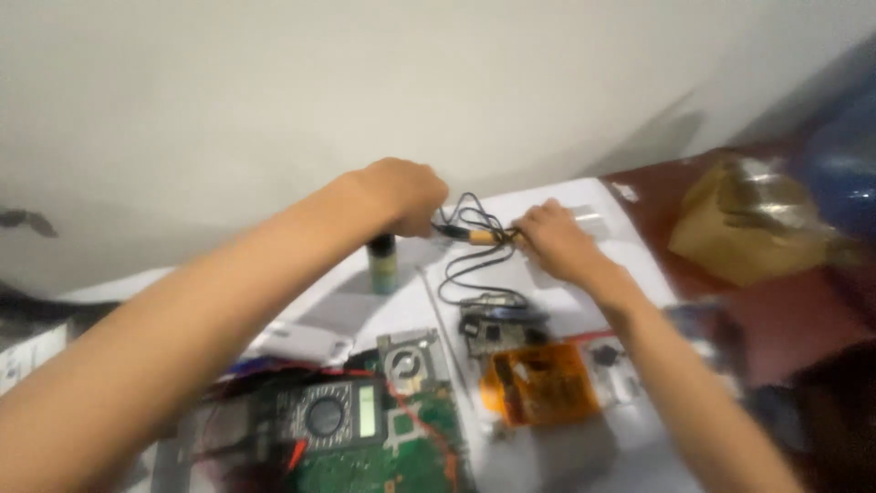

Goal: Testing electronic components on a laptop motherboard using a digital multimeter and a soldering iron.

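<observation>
While both hands meet over the desk (547, 319), a black cable (474, 260) is handled.
Left hand (401, 194) fingers curl closed at its end; right hand (552, 239) fingers pinch the yellow-brown plug (481, 236); next, careful alignment seems needed.

A single head-worn camera looks down and forward from the person's own eye line, tilted so a pale wall fills the upper half. It sits close over the white worktop (584, 319), with both forearms reaching away from the lens; the view is motion-blurred.
</observation>
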